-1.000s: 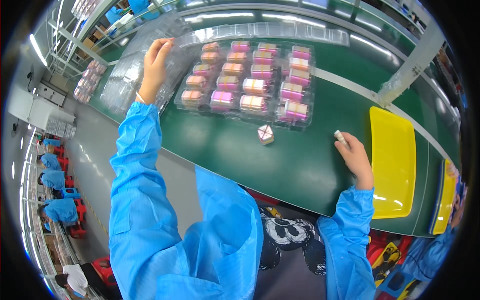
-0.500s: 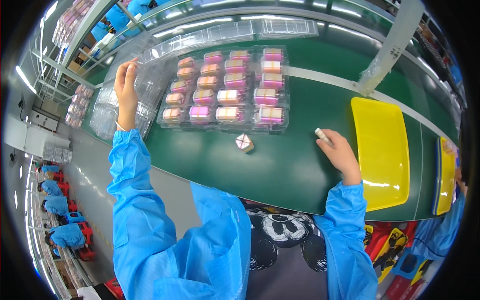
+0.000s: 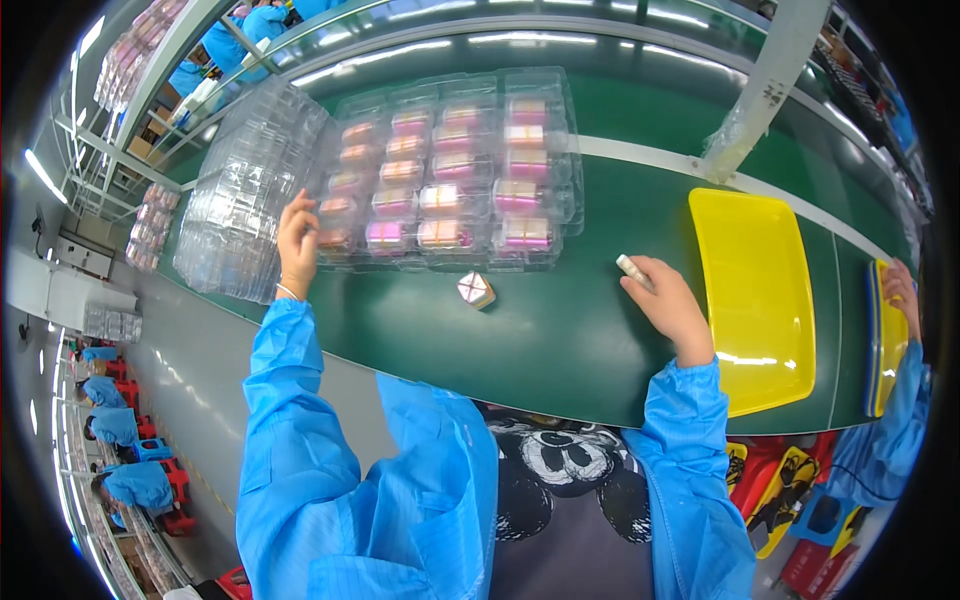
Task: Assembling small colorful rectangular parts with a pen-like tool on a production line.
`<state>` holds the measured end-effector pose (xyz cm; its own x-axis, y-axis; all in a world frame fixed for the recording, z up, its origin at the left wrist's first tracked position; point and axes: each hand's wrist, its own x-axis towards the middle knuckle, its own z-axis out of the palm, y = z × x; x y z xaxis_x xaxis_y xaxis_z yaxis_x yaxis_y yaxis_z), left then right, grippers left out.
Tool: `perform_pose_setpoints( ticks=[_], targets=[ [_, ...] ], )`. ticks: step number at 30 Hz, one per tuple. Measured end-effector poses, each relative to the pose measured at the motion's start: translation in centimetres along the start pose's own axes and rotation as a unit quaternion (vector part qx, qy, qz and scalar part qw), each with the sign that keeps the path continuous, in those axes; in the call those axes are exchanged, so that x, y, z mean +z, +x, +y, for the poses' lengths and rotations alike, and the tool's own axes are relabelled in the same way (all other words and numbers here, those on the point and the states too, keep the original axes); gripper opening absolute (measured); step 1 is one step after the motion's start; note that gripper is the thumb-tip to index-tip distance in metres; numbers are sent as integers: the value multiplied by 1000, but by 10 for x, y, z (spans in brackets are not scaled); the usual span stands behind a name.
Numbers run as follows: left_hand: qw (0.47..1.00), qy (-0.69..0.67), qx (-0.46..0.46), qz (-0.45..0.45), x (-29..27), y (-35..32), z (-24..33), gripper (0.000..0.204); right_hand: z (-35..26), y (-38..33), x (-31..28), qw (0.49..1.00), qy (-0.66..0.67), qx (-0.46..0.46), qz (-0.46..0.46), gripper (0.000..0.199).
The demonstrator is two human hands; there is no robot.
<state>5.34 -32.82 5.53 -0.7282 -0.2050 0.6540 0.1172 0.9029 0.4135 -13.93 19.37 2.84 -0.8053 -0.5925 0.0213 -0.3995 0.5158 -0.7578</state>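
Left hand has dropped onto the clear plastic blister tray's corner, fingers curled; right hand pinches a small white stick. A tug could spill pink boxes.

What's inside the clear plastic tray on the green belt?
The clear plastic tray holds rows of small pink and gold boxes. The left hand covers its left edge, hiding anything there.
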Motion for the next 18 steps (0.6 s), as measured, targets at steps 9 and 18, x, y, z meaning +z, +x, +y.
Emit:
perform_pose_setpoints(
  ticks=[9,18],
  targets=[
    [995,91,-47,0,8,-32,17,14,0,0,-1,1000,2,5,2,31],
    [965,117,-111,205,37,-60,-19,19,-1,2,-1,1000,6,-10,0,30]
  ],
)
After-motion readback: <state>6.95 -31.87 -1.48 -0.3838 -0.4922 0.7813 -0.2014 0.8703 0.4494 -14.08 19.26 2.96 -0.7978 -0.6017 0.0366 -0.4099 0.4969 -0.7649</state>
